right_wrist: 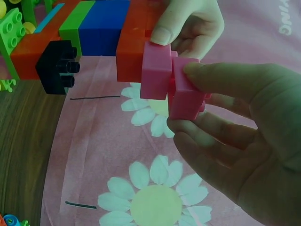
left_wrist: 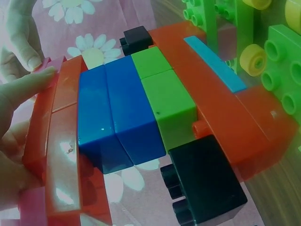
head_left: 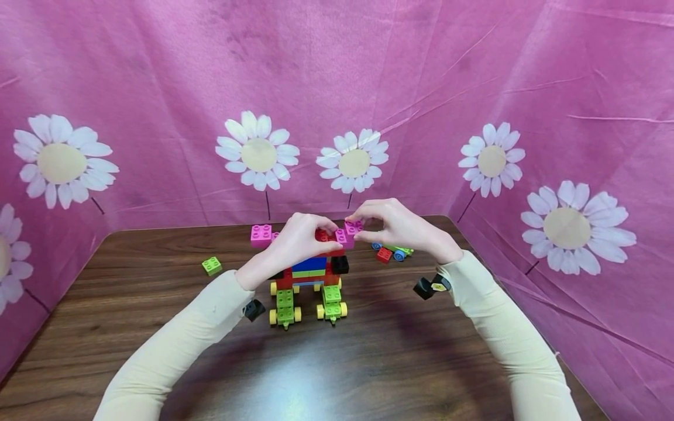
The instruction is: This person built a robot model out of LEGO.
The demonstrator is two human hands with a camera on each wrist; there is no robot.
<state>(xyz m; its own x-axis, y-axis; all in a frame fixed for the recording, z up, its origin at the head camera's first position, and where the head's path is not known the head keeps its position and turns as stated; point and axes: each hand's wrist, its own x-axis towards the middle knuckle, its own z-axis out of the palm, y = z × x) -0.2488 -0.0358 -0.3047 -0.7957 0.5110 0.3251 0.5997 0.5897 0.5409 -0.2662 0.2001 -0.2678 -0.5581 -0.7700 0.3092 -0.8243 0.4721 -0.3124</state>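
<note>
A figure of toy building bricks stands on the wooden table, with blue bricks (head_left: pixel 309 266) in its body and green wheeled bases (head_left: pixel 285 304) below. My right hand (head_left: pixel 402 229) pinches a pink brick (right_wrist: pixel 186 94) between thumb and fingers, at the figure's upper right. That brick sits against another pink brick (right_wrist: pixel 156 75), joined at the side of the red top bricks (left_wrist: pixel 63 155). My left hand (head_left: pixel 295 241) grips the figure's top, its thumb pressed by the inner pink brick and its fingers behind. More pink bricks (head_left: pixel 261 234) stick out at the figure's left.
One loose green brick (head_left: pixel 212 266) lies left of the figure. To its right are a red brick (head_left: pixel 384 255) and a small wheeled piece with blue wheels (head_left: pixel 399 255). Pink cloth (head_left: pixel 337 70) printed with daisies rises behind the table (head_left: pixel 158 304) and along its sides.
</note>
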